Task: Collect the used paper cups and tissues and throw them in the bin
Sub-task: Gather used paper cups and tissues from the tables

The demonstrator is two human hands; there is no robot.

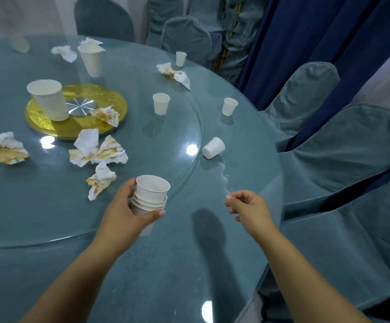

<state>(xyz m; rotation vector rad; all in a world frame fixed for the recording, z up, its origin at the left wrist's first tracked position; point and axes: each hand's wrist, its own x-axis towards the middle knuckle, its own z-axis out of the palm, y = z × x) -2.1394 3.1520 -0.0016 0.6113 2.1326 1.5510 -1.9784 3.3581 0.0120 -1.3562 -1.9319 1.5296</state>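
Fingers point(129, 186) of left hand point(121, 213) wrap stack of cups point(150, 197) above near table point(49, 217) middle; stack's long axis near-upright, mouths up. Right hand point(247, 208) loosely curled, empty, right of stack. Tipped cup point(213, 148) lies sideways, farther right.

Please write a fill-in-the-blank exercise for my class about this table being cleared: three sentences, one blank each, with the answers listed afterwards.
1. The left hand grips the stack of cups, while the right hand holds ___.
2. The spilled cup lies on its ___.
3. The large cup stands upright over a ___ disc.

Answers: nothing; side; gold
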